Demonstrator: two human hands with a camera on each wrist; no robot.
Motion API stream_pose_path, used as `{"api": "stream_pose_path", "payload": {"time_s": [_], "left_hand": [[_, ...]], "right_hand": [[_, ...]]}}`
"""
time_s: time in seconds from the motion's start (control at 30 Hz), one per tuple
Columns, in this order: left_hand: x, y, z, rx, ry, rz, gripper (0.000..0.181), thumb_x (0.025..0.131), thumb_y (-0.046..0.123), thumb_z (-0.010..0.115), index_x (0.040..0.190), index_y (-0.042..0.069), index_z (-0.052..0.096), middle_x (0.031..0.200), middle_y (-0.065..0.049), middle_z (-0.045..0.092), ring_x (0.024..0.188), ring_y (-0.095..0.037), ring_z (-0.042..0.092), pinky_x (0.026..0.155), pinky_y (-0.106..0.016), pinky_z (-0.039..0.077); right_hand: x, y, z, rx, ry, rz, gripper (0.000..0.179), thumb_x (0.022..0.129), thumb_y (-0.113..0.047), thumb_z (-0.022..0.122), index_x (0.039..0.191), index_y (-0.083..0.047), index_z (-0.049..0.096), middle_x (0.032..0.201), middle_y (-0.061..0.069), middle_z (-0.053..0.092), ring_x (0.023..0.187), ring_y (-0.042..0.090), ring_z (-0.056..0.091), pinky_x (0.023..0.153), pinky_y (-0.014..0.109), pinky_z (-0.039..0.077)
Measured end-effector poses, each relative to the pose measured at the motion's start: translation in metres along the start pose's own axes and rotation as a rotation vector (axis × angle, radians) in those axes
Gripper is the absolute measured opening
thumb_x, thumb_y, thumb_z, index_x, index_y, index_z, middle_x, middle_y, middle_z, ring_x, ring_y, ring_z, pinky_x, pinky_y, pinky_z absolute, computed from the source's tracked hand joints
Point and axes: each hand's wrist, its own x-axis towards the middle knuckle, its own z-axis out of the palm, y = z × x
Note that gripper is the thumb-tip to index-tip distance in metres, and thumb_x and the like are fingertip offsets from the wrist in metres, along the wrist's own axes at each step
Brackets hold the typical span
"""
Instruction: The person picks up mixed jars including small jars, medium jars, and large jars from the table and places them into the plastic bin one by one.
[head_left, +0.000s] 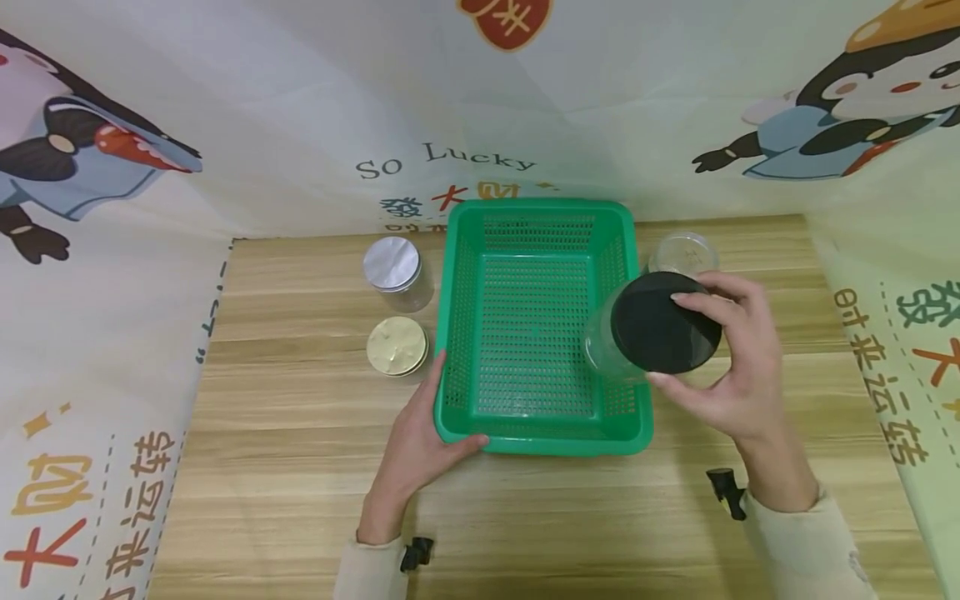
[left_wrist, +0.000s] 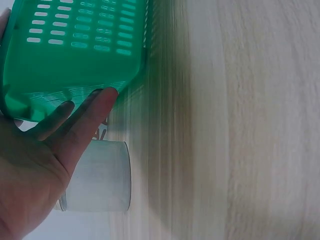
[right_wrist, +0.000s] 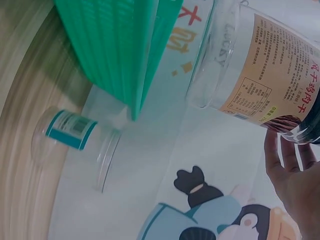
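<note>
A green plastic basket (head_left: 536, 436) with slotted sides stands on the table. At its near left corner my left hand (head_left: 423, 433) touches it, straight fingers along the outer side and the thumb at the front rim. My right hand (head_left: 738, 367) grips a clear plastic jar (head_left: 609, 342) by its black lid (head_left: 663, 321). The jar is tilted, its base over the basket's right rim. In the right wrist view a brown printed label (right_wrist: 275, 75) wraps the jar, and fingers curl at the lid end.
Left of the basket stand a clear jar with a silver top (head_left: 392, 262) and one with a pale gold top (head_left: 397, 345). Behind the right hand is another clear jar (head_left: 684, 248), with a teal-and-white label (right_wrist: 71, 129). Printed white sheeting (head_left: 300, 125) walls the wooden table (head_left: 285, 467).
</note>
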Motion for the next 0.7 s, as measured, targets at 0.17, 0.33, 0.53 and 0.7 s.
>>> {"api": "stream_pose_path", "payload": {"time_s": [0.17, 0.33, 0.53, 0.7], "left_hand": [[-0.001, 0.001, 0.0, -0.01, 0.009, 0.004, 0.124, 0.068, 0.043, 0.09, 0.161, 0.029, 0.009, 0.16, -0.007, 0.031, 0.141, -0.027, 0.037, 0.11, -0.05, 0.036], [0.001, 0.002, 0.001, -0.037, 0.023, -0.023, 0.122, 0.068, 0.039, 0.09, 0.16, 0.031, 0.011, 0.159, -0.009, 0.033, 0.14, -0.028, 0.038, 0.11, -0.051, 0.036], [0.0, -0.001, 0.001, -0.083, 0.026, -0.058, 0.122, 0.068, 0.034, 0.091, 0.16, 0.035, 0.011, 0.159, -0.008, 0.032, 0.14, -0.029, 0.038, 0.11, -0.052, 0.036], [-0.001, -0.001, 0.004, -0.099, 0.012, -0.07, 0.121, 0.068, 0.033, 0.092, 0.159, 0.037, 0.012, 0.158, -0.01, 0.034, 0.139, -0.031, 0.039, 0.11, -0.053, 0.036]], "right_hand": [[-0.001, -0.002, 0.01, 0.019, -0.039, -0.004, 0.074, 0.075, -0.061, 0.076, 0.103, 0.007, 0.066, 0.115, 0.034, 0.053, 0.116, 0.028, 0.049, 0.097, 0.027, 0.039], [0.0, -0.003, 0.02, 0.05, -0.084, -0.017, 0.074, 0.075, -0.059, 0.076, 0.105, 0.008, 0.065, 0.116, 0.034, 0.052, 0.116, 0.03, 0.05, 0.098, 0.028, 0.04], [-0.002, -0.003, 0.028, 0.05, -0.114, -0.038, 0.073, 0.075, -0.058, 0.077, 0.108, 0.007, 0.066, 0.117, 0.033, 0.054, 0.112, 0.037, 0.052, 0.099, 0.029, 0.041], [-0.005, -0.005, 0.03, 0.034, -0.118, -0.044, 0.073, 0.075, -0.058, 0.077, 0.108, 0.006, 0.067, 0.117, 0.032, 0.055, 0.109, 0.039, 0.053, 0.099, 0.028, 0.042]]}}
